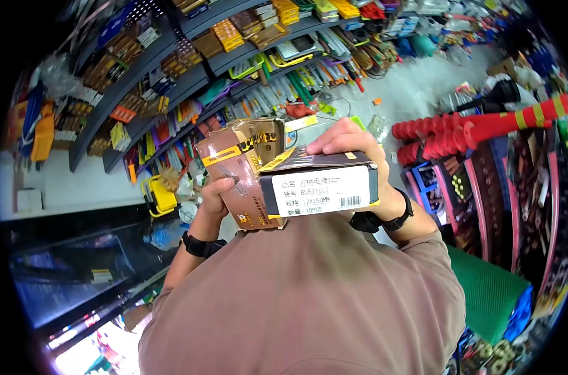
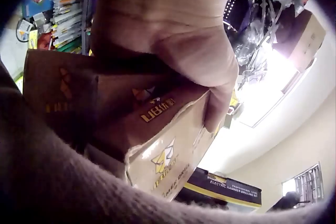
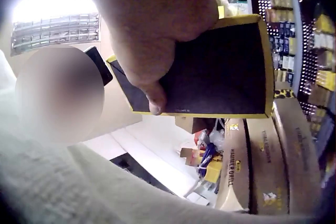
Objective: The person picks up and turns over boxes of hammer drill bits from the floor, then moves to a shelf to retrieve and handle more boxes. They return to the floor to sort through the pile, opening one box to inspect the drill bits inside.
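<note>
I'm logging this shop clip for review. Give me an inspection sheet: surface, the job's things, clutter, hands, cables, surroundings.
Surface: nothing seen; both boxes are held in the air.
Job's things: brown box, flap open; black box with a white label, beside it.
Clutter: red ribbed tubes, yellow case.
Hands: left hand grips the brown box; right hand grips the black box from above.
Cables: nothing seen clearly.
Surroundings: stocked shelves, green mat.
</note>
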{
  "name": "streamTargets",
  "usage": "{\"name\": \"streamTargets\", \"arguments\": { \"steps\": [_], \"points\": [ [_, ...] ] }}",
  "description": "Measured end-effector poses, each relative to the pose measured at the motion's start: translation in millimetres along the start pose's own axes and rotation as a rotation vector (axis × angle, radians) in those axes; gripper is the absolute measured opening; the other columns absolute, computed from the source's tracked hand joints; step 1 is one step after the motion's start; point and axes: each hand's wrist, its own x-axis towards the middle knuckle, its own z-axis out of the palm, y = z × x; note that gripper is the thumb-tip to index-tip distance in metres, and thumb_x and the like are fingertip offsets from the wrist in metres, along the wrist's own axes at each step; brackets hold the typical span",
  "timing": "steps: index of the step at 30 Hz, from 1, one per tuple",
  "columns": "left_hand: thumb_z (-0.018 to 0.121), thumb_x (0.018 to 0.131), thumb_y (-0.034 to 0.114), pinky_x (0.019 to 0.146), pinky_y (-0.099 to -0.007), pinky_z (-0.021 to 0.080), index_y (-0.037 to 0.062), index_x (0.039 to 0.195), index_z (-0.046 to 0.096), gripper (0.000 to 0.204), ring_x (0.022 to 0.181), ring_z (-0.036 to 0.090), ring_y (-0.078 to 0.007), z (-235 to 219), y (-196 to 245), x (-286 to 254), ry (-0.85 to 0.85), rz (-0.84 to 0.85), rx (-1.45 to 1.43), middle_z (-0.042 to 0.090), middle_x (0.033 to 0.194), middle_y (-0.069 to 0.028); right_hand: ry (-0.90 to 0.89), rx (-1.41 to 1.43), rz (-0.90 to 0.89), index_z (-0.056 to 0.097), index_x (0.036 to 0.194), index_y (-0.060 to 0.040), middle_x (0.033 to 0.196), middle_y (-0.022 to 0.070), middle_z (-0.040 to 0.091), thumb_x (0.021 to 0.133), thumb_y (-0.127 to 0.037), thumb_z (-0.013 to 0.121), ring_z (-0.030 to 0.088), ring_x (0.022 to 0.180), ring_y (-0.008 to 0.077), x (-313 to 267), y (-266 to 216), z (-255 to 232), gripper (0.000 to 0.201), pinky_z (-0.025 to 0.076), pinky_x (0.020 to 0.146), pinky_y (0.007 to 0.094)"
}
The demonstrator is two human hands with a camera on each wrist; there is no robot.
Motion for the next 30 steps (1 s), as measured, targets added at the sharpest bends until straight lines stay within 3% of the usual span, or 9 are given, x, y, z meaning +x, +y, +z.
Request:
{"name": "streamTargets", "arguments": {
  "steps": [6, 9, 12, 14, 18, 20, 25, 30],
  "points": [
    [0.07, 0.079, 0.029, 0.092, -0.0397, 0.056, -0.0024, 0.132, 0.05, 0.065, 0.104, 0.067, -0.0274, -6, -11, 1, 0.084, -0.03, -0.031, 0.064, 0.116, -0.0148, -0.049, 0.118, 0.032, 0.057, 0.107, -0.0041, 0.098, 0.0118, 0.07, 0.069, -0.015, 0.088, 0.065, 0.081, 0.0262, 5, 22, -8, 0.05, 0.051, 0.072, 0.0358],
    [0.07, 0.081, 0.029, 0.092, -0.04, 0.056, -0.0001, 0.136, 0.047, 0.067, 0.104, 0.067, -0.0285, 4, -19, 3, 0.258, 0.056, -0.14, 0.064, 0.119, -0.0141, -0.07, 0.173, 0.095, 0.058, 0.106, -0.0039, 0.098, 0.0117, 0.069, 0.067, -0.011, 0.088, 0.065, 0.084, 0.0259, 8, 27, -9, 0.049, 0.052, 0.073, 0.035],
    [0.069, 0.08, 0.037, 0.085, -0.0407, 0.058, 0.0003, 0.131, 0.05, 0.066, 0.097, 0.069, -0.0292, -1, -28, -2, 0.306, -0.027, -0.153, 0.066, 0.112, -0.015, -0.088, 0.248, 0.175, 0.058, 0.105, -0.0045, 0.097, 0.0101, 0.067, 0.066, -0.012, 0.09, 0.065, 0.083, 0.0243, 1, 35, -7, 0.052, 0.052, 0.072, 0.0338],
    [0.068, 0.08, 0.041, 0.081, -0.0416, 0.059, 0.0007, 0.129, 0.051, 0.066, 0.094, 0.069, -0.0296, 6, -35, -2, 0.334, 0.011, -0.163, 0.067, 0.108, -0.0151, -0.176, 0.321, 0.302, 0.053, 0.11, -0.0017, 0.096, 0.0171, 0.066, 0.066, -0.015, 0.093, 0.066, 0.086, 0.0252, -7, 38, -9, 0.061, 0.052, 0.075, 0.0348],
    [0.069, 0.08, 0.039, 0.086, -0.0438, 0.058, 0.002, 0.133, 0.049, 0.068, 0.098, 0.069, -0.0299, 3, -42, 1, 0.379, 0.074, -0.247, 0.066, 0.113, -0.0153, -0.217, 0.291, 0.347, 0.055, 0.111, -0.0031, 0.098, 0.0137, 0.065, 0.065, -0.015, 0.095, 0.066, 0.087, 0.0226, -14, 41, -13, 0.062, 0.053, 0.074, 0.034],
    [0.069, 0.081, 0.038, 0.09, -0.0444, 0.057, 0.0021, 0.135, 0.048, 0.069, 0.103, 0.067, -0.0301, 2, -45, 3, 0.444, 0.067, -0.251, 0.065, 0.116, -0.0153, -0.151, 0.285, 0.384, 0.056, 0.105, -0.0052, 0.09, 0.0096, 0.061, 0.061, -0.021, 0.097, 0.063, 0.081, 0.0243, -19, 40, -11, 0.062, 0.05, 0.073, 0.0343],
    [0.07, 0.081, 0.038, 0.092, -0.0432, 0.056, 0.002, 0.136, 0.048, 0.069, 0.103, 0.067, -0.0296, 4, -49, 15, 0.413, 0.012, -0.258, 0.065, 0.117, -0.0146, -0.181, 0.237, 0.554, 0.054, 0.11, -0.0048, 0.096, 0.0103, 0.062, 0.062, -0.021, 0.096, 0.064, 0.087, 0.0276, -21, 35, -22, 0.065, 0.051, 0.075, 0.0366],
    [0.07, 0.08, 0.04, 0.088, -0.0421, 0.056, 0.0011, 0.132, 0.05, 0.068, 0.099, 0.067, -0.0289, 5, -41, 24, 0.283, -0.002, -0.208, 0.066, 0.11, -0.0142, -0.19, 0.099, 0.519, 0.054, 0.111, -0.0042, 0.096, 0.0118, 0.061, 0.067, -0.024, 0.092, 0.064, 0.088, 0.0301, -23, 35, -22, 0.061, 0.051, 0.076, 0.0379]
  ]
}}
